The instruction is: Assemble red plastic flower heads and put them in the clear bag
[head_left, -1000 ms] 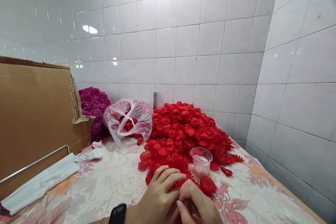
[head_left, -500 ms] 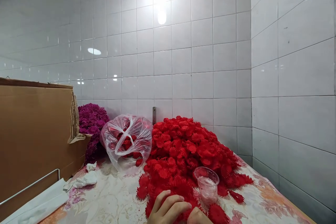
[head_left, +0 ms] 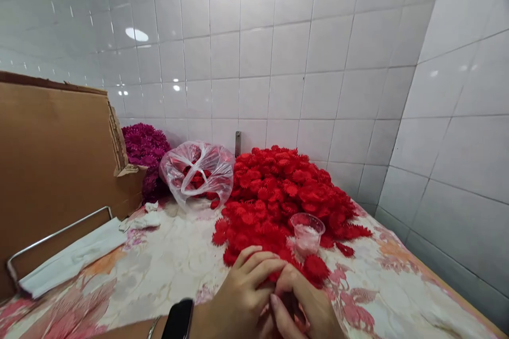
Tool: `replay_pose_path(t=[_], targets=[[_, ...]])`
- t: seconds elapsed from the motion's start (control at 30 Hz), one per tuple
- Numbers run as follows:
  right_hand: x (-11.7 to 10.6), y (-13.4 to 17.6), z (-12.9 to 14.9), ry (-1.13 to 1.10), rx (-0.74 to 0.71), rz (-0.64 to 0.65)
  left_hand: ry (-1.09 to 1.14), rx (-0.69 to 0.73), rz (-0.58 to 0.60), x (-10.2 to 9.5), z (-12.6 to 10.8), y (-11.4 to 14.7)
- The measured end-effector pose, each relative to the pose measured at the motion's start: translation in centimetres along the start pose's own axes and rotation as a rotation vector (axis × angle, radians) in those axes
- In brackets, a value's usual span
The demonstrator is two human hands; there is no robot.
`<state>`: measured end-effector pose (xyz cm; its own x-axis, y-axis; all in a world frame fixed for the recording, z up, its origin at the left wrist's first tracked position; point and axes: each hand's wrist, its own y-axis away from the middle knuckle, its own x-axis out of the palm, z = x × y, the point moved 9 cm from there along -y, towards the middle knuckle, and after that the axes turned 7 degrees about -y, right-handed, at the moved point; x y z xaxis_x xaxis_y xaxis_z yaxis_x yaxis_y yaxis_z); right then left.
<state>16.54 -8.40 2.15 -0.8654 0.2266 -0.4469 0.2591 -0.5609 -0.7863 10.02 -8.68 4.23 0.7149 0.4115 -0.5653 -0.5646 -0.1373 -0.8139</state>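
My left hand (head_left: 248,288) is low in the middle of the head view, its fingers bent over and reaching toward the other hand. My right hand (head_left: 312,302) meets it from the right, thumb and forefinger drawn together. Between the two, a dark reddish patch shows in shadow; whatever they hold is mostly hidden. Just beyond the fingertips spreads a big heap of red flower-shaped pieces (head_left: 286,185) with fringed edges. A clear plastic cup (head_left: 307,235) with whitish contents stands at its front, right of the hands. One red flower piece (head_left: 316,267) lies close to my right hand.
A clear plastic bag (head_left: 199,175) of red pieces sits left of the heap, with purple flower pieces (head_left: 145,145) behind. A cardboard box (head_left: 51,169), a metal wire frame (head_left: 59,232) and white paper (head_left: 75,257) are at left. Tiled walls border the flowered tablecloth (head_left: 170,265).
The view has tilted down, so more of both hands and the left wrist with its dark watch shows. My hands have come together, nearer to me than the heap.
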Motion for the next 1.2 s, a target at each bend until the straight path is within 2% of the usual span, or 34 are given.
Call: replay_pose_path(t=[0.13, 0.3, 0.6, 0.7, 0.77, 0.87, 0.93, 0.97, 1.03, 1.07, 1.13, 1.2], targets=[[-0.4, -0.3, 1.0, -0.055, 0.047, 0.017, 0.074, -0.035, 0.098, -0.4, -0.3, -0.4], [-0.4, -0.4, 1.0, -0.040, 0.081, 0.020, 0.099, -0.041, 0.117, 0.3, 0.0, -0.2], [-0.6, -0.4, 1.1, -0.032, 0.056, -0.014, 0.104, -0.068, 0.150, 0.5, 0.2, -0.4], [-0.6, -0.3, 0.7, -0.061, 0.092, -0.017, 0.064, -0.026, 0.183, 0.8, 0.2, -0.3], [-0.5, -0.2, 0.3, -0.086, 0.120, -0.006, -0.001, 0.056, 0.188, 0.8, 0.2, -0.3], [-0.2, -0.2, 0.0, -0.118, 0.133, 0.022, -0.124, 0.179, 0.121, 0.0, 1.0, -0.6], [-0.1, -0.3, 0.1, -0.126, 0.123, 0.036, -0.187, 0.102, 0.070, -1.0, 3.6, -1.2], [0.0, -0.3, 0.1, -0.127, 0.119, 0.044, -0.219, -0.032, 0.104, -1.1, 6.1, -1.5], [0.2, -0.3, 0.3, -0.120, 0.113, 0.061, -0.288, -0.484, 0.220, -1.3, 12.9, -0.6], [0.3, -0.3, 0.4, -0.115, 0.110, 0.070, -0.310, -0.594, 0.238, -1.6, 15.3, -0.1], [0.4, -0.3, 0.5, -0.108, 0.110, 0.091, -0.302, -0.698, 0.294, -1.4, 19.1, 0.9], [0.7, -0.2, 0.6, -0.109, 0.112, 0.113, -0.235, -0.744, 0.379, -0.2, 22.0, 2.1]])
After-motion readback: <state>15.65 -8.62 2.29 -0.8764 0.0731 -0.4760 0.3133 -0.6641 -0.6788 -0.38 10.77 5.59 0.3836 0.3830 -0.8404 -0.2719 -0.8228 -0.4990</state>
